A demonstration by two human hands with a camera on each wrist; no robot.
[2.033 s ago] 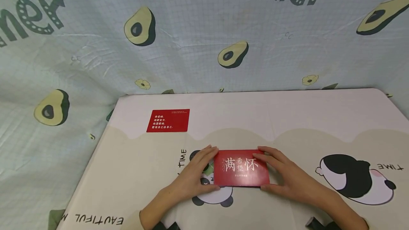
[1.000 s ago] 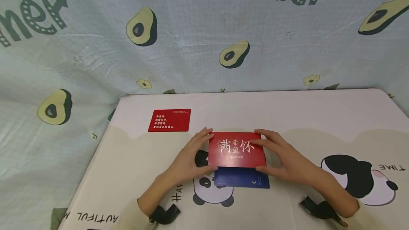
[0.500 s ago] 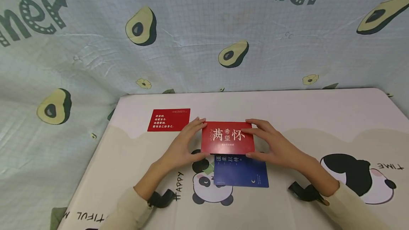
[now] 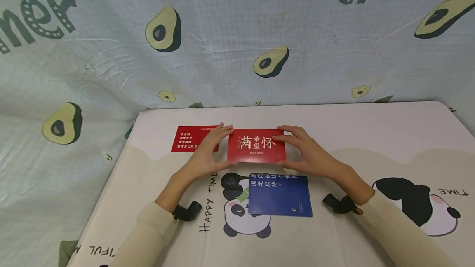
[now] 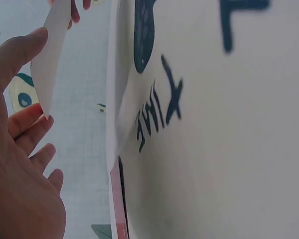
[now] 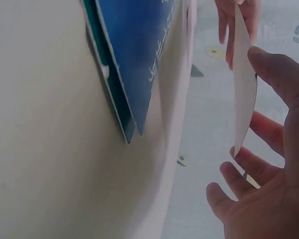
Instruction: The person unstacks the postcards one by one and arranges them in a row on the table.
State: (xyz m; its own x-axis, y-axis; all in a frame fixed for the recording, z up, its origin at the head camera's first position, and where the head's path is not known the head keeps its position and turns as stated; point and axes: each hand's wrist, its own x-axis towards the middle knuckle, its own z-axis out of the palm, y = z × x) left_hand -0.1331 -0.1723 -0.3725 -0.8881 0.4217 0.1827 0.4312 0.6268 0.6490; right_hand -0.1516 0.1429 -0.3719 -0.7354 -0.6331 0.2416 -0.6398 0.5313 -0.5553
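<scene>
A red card point(image 4: 256, 146) with white lettering is held up over the table by both hands. At its left edge, the left hand point(image 4: 203, 155) pinches it between thumb and fingers; the right hand point(image 4: 309, 153) does likewise at the right edge. Both wrist views show the card's pale underside point(image 5: 52, 55), well off the tabletop and slightly bowed. Below the hands lies a blue card point(image 4: 281, 197) with white lettering, and in the right wrist view a teal card point(image 6: 120, 117) shows under it. The left hand overlaps a second red card point(image 4: 185, 139) at the back left.
The table point(image 4: 356, 135) has a pale cover with a printed panda point(image 4: 246, 226) and dog point(image 4: 412, 207). A patterned cloth point(image 4: 222, 19) hangs behind its far edge. Black wrist mounts point(image 4: 188, 211) sit on both forearms.
Both hands have lifted the red card off the stack and carried it away from the person and to the left. The blue card underneath has come into view.
</scene>
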